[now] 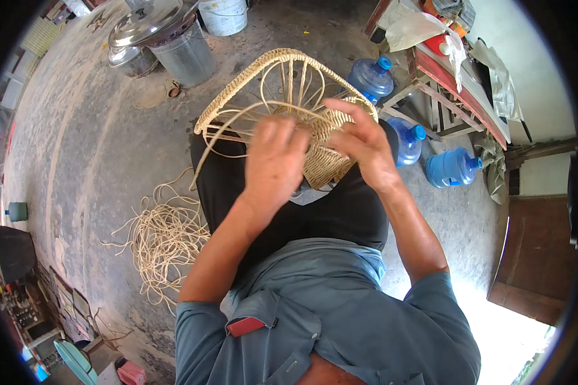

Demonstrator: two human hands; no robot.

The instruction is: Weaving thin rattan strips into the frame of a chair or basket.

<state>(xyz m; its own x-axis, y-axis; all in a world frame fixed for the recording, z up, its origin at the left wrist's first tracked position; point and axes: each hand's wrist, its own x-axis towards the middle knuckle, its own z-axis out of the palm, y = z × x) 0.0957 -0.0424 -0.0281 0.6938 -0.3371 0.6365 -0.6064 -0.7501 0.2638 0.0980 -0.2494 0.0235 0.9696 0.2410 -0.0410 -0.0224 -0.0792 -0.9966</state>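
Tan woven basket (324, 168), curved wrapped rim (253, 68), beneath L hand (276, 151) & R hand (367, 146), grips unclear (blur)

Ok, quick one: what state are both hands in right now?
Left hand: blurred over the woven frame; grip can't be told.
Right hand: blurred, index finger extended; can't tell whether it holds the strand.

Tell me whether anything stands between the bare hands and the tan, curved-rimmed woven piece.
Nothing visible blocks the bare left hand or bare right hand from the tan, curved-rimmed woven piece. One pale, slender strand arches across it near both hands; blur hides any grip.
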